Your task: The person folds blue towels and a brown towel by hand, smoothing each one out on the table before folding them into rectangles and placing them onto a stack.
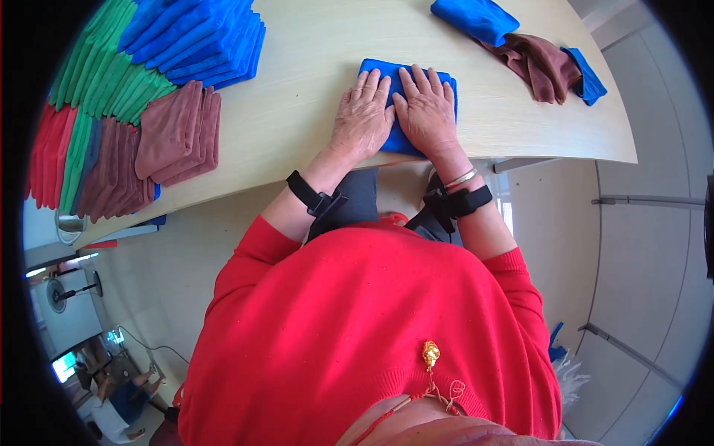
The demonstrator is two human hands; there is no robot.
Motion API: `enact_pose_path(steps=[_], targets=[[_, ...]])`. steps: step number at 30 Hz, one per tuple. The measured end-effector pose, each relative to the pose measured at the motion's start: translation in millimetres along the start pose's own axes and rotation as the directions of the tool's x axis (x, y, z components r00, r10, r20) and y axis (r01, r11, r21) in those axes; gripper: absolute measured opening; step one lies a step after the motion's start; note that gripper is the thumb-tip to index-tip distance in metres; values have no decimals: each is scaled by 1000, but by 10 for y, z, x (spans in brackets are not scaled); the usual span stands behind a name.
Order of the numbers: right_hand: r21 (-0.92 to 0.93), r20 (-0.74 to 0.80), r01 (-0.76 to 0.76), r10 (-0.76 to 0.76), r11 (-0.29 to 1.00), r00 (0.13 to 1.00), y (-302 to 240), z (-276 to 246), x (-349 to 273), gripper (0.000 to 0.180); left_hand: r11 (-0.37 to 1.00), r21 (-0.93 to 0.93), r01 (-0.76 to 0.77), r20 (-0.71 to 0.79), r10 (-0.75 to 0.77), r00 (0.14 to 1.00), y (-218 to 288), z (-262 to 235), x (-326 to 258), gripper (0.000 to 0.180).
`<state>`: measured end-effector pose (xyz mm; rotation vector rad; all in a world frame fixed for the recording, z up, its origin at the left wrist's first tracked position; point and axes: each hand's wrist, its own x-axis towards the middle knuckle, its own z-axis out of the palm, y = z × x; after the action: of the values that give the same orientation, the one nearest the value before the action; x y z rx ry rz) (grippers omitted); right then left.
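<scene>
A folded blue towel [401, 141] lies flat at the table's near edge, straight in front of me. Both palms press down on it side by side. My left hand [363, 115] covers its left part, fingers stretched out and pointing away from me. On the right part rests my right hand [427, 111], also flat with fingers extended; the thumbs nearly meet in the middle. Most of the towel's upper face is hidden under the hands. Nothing is gripped by either hand.
Stacks of folded blue towels [201, 37], green towels [104, 63], brown towels [178, 134] and red towels [52, 156] crowd the left of the pale table [297, 97]. At the far right lie a blue cloth [476, 18] and a crumpled brown cloth [539, 67]. Another person [115, 409] is at lower left.
</scene>
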<state>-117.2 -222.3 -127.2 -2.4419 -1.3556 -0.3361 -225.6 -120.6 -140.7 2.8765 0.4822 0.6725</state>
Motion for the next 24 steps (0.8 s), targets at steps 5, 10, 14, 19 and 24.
enact_pose_path(steps=[5,10,14,19,24], targets=[[25,26,-15,14,1000,1000,-8,9,-45,51,999,51,17,17,-18,1000,38,1,-24,52],[23,59,2,-4,1000,998,53,43,-6,51,996,90,-22,-48,26,999,96,22,-18,49],[141,112,90,-106,986,988,169,-29,24,52,997,82,-14,-104,22,994,66,-100,85,49],[13,27,92,-92,996,995,89,-100,-64,51,1000,4,13,9,-13,1000,114,-97,189,53],[63,35,-13,11,998,999,79,-82,-198,52,1000,-13,18,-1,-18,1000,119,-84,130,53]])
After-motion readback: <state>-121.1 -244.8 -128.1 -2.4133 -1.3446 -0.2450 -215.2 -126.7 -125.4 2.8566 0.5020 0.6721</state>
